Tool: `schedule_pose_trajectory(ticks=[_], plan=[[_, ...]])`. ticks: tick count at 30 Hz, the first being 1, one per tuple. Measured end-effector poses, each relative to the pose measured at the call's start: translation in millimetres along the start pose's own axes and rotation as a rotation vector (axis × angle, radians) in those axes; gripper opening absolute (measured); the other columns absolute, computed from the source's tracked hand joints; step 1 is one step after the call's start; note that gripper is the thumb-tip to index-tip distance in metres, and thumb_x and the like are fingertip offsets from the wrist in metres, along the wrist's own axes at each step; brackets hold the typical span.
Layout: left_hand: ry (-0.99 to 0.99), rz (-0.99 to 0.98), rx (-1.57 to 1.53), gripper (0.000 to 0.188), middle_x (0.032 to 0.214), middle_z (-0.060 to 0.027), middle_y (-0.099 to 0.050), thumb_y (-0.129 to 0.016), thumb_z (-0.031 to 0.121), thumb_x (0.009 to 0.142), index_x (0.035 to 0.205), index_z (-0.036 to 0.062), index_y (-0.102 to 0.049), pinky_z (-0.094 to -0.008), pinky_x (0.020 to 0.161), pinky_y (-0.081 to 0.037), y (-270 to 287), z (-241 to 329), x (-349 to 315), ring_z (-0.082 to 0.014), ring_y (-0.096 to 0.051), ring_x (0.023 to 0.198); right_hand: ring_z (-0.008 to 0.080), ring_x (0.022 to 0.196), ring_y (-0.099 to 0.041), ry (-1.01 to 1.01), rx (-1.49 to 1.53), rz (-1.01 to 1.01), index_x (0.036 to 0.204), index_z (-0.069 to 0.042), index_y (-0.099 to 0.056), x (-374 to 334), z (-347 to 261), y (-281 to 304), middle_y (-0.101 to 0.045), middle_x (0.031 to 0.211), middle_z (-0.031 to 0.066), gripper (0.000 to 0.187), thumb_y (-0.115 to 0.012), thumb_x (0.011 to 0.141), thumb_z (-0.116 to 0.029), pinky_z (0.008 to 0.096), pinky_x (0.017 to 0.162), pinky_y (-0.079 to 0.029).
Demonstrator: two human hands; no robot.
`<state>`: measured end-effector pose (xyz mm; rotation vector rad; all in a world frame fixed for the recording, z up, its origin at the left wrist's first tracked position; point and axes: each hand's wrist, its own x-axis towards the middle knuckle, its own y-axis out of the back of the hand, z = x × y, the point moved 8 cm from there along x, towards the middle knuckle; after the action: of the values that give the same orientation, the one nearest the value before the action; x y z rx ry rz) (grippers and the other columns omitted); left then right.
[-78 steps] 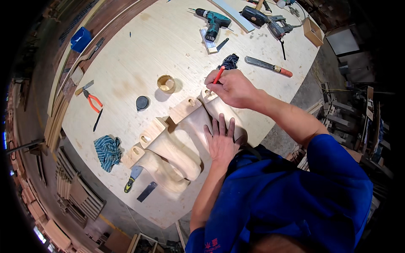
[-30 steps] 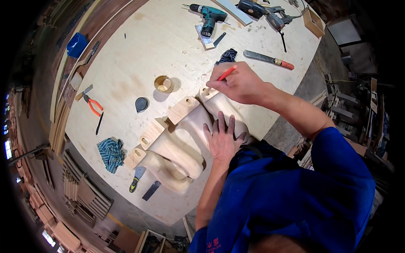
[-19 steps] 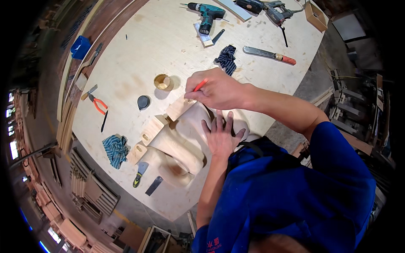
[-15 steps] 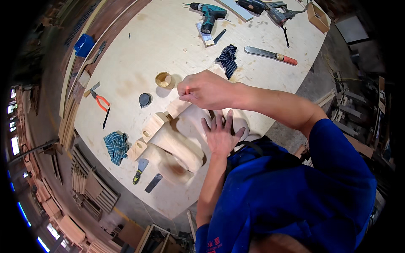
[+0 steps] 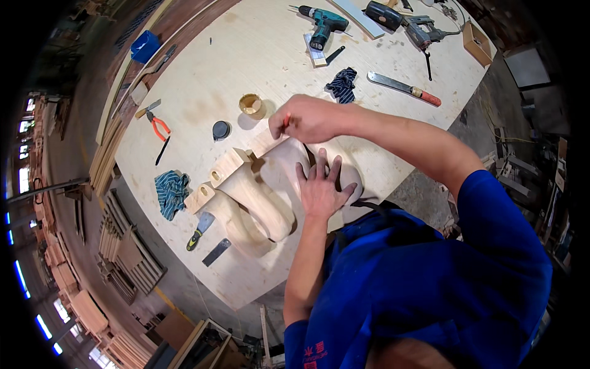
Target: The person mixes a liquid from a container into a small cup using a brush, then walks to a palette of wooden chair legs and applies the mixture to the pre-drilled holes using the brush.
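My left hand (image 5: 322,189) lies flat with its fingers spread on a pale, curved wooden furniture leg (image 5: 342,161). Just beyond it, my right hand (image 5: 307,120) is closed around something red, of which only a bit shows; its kind is hidden by the fingers. That fist is over the squared end of another curved wooden leg (image 5: 284,161). To the left are two more such legs, one (image 5: 261,206) beside the other (image 5: 236,226), each with an oval slot in its block end. A tub of tan paste (image 5: 252,106) and a round black lid-like piece (image 5: 221,130) stand beyond them.
On the pale worktable (image 5: 196,80) lie a putty knife (image 5: 200,230), a small metal blade (image 5: 216,252), striped rags (image 5: 171,194), orange-handled pliers (image 5: 159,126) and a long red-handled file-like tool (image 5: 405,89). At the far side are a cordless drill (image 5: 321,26) and a nail gun (image 5: 424,32).
The view has shifted, so the table's things sit a little differently. My right fist has turned slightly and shows the red thing from another side. My left hand stays on the wood.
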<state>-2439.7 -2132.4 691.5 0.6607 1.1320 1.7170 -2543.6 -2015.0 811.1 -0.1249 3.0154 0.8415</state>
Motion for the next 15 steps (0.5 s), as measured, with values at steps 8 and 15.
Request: schedule_pose_trajectory(ticks=[8,15], plan=[[0.032,-0.024,0.018,0.081,0.159,-0.0149,-0.044,-0.077,0.06,0.073,0.143,0.0223,-0.062,-0.0645,0.123,-0.017,1.7,1.3,0.1,-0.0273,-0.057,0.132,0.0345,0.082,-0.068,0.074,-0.044,-0.042,0.098,-0.002,-0.072,4.0,-0.3,-5.3,-0.072,0.089,0.0179,0.021,-0.056,0.085,0.003,0.0412,0.075,-0.054],[0.057,-0.035,0.01,0.082,0.159,-0.0144,-0.045,-0.077,0.06,0.072,0.143,0.0229,-0.062,-0.0638,0.123,-0.017,2.7,3.9,-0.6,-0.0268,-0.055,0.135,0.0392,0.075,-0.066,-0.016,-0.211,0.163,0.091,-0.004,-0.066,22.2,4.0,8.6,-0.068,0.078,0.0184,0.019,-0.067,0.093,-0.023,0.0453,0.071,-0.051]])
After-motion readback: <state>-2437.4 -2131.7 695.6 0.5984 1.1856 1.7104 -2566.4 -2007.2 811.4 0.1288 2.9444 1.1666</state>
